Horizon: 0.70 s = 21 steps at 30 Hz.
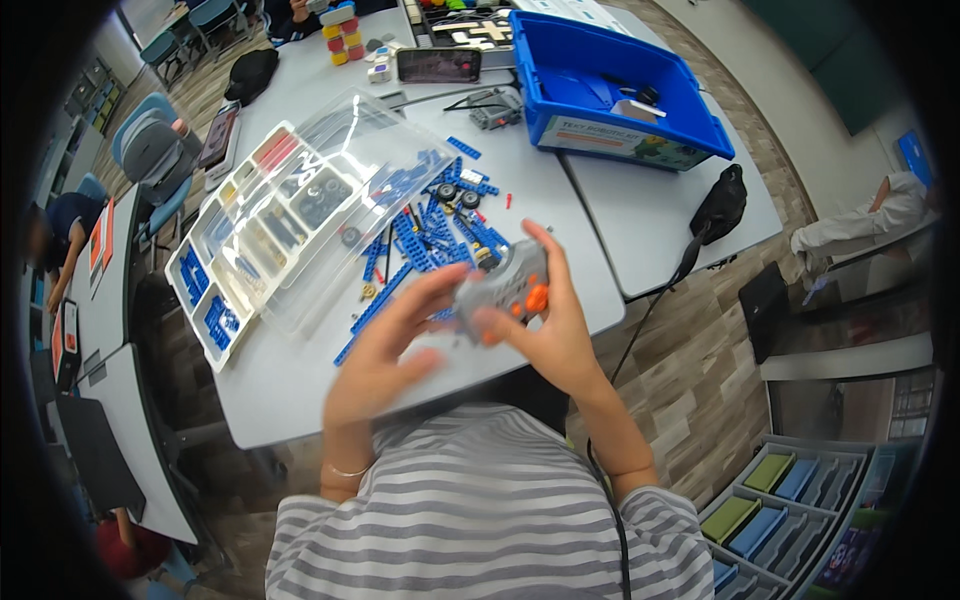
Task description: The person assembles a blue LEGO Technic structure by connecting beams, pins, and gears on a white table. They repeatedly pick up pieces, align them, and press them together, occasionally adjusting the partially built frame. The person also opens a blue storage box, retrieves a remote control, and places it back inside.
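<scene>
A grey remote control (512, 285) with orange buttons is held up over the near part of the table. My right hand (555, 325) grips it, with the thumb across its face and the fingers along its far right side. My left hand (390, 345) is beside it on the left, blurred, with fingers and thumb spread apart; its fingertips come close to the remote, and I cannot tell whether they touch. Beyond the hands lies a pile of blue building beams (425, 240) with small black wheels (446, 192) and a few red pins.
To the left, a white sorting tray (215, 280) holds blue, red and grey parts, partly under a clear lid (345, 125). A blue bin (625, 100) stands at the far right. Behind are a grey motor-like block (495, 110) and a phone (440, 66). A black pouch (720, 205) lies by the right edge.
</scene>
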Motion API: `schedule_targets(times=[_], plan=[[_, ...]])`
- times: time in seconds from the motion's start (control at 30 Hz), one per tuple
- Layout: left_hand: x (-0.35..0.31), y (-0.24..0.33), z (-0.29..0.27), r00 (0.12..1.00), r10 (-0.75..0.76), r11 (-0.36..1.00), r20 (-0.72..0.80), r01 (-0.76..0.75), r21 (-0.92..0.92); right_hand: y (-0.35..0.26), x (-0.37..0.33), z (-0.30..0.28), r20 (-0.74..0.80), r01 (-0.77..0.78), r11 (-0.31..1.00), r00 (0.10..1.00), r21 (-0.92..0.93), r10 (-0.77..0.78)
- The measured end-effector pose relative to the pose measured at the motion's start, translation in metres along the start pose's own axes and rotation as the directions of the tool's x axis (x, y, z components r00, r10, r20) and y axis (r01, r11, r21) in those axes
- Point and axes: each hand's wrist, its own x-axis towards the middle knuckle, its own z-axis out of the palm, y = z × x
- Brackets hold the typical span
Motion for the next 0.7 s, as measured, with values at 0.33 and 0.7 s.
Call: schedule_targets(times=[0.33, 0.7], plan=[[0.023, -0.032, 0.0, 0.988, -0.153, 0.988, -0.027, 0.151, -0.043, 0.013, -0.007, -0.022, 0.047, -0.151, 0.936, 0.989, 0.318, 0.144], [0.024, -0.044, 0.007, 0.982, -0.161, 0.982, -0.095, 0.151, -0.11, 0.018, -0.01, -0.017, -0.031, -0.076, 0.966, 0.996, 0.249, 0.086]])
